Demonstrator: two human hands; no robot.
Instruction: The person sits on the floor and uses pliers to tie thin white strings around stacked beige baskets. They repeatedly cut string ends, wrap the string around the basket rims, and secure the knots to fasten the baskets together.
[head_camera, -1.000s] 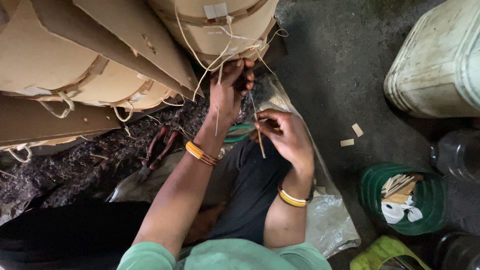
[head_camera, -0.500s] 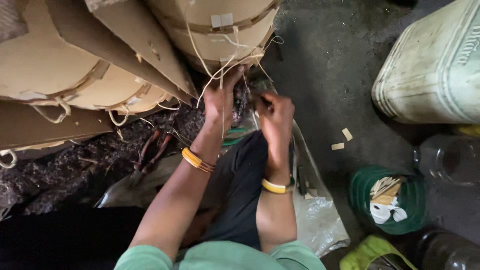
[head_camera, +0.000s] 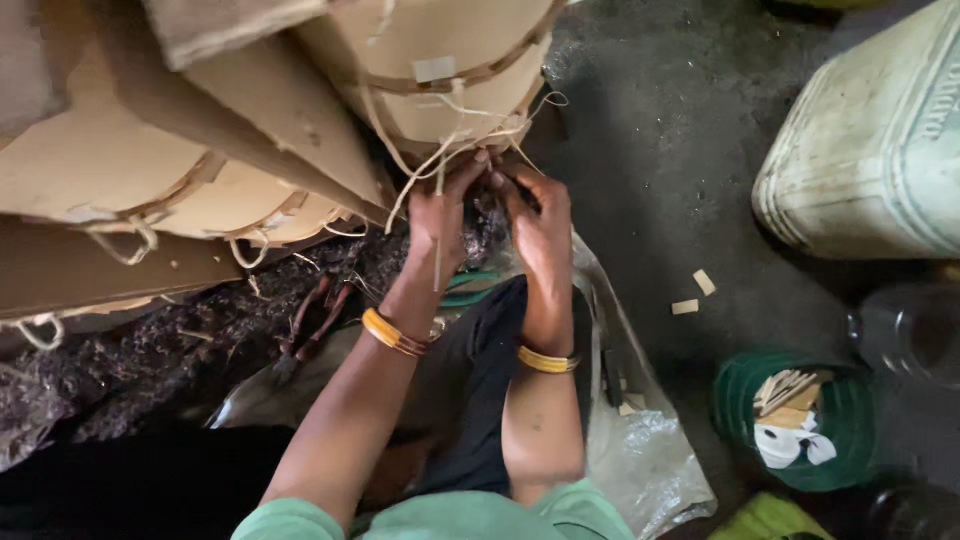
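Working right up against the rounded tan woven-bamboo basket (head_camera: 440, 70), both hands are pinching the pale thin fibre strips (head_camera: 437, 165) that are hanging loose off its lower rim. Left hand (head_camera: 437, 215) is clamping one strand between thumb and fingers, and right hand (head_camera: 540, 225) is doing the same just beside it, fingertips almost meeting at the rim. Those strips are looking light, bendy and kinda splintery, so I'd guess grabbing them close to the rim is giving the most control; pulling hard would probably snap them. More tan baskets (head_camera: 120, 180) are stacking up to the left. A green round container (head_camera: 735, 405) with wood chips is sitting on the dark floor (head_camera: 650, 150), well apart, near a big whitish plastic drum (head_camera: 870, 160).
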